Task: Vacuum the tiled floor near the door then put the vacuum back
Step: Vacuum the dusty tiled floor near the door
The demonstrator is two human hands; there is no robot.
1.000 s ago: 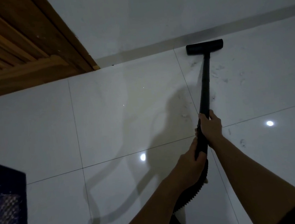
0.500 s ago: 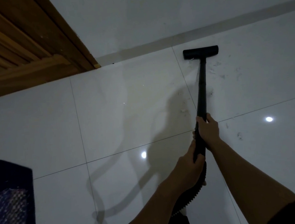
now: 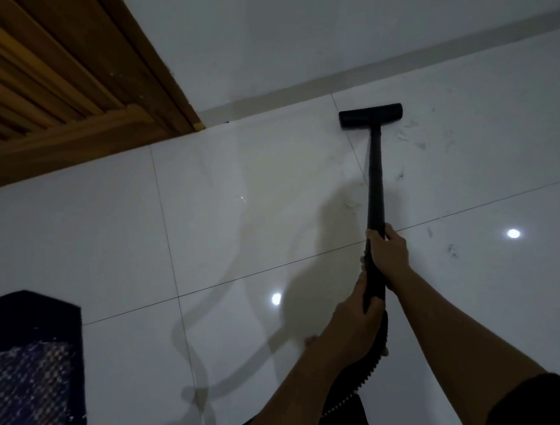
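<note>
I can read no word, number, brand or sign here. The black vacuum wand [image 3: 375,184] that I hold shows plain and dark, and so does its floor head [image 3: 370,117]. The wooden door [image 3: 45,96], left of the floor head, carries no lettering that I can make out, and the dark mat [image 3: 27,383], far to the lower left of the floor head, shows only a woven pattern.

a dark mat [image 3: 30,383] (woven centre, plain border) lies at lower left.
</note>
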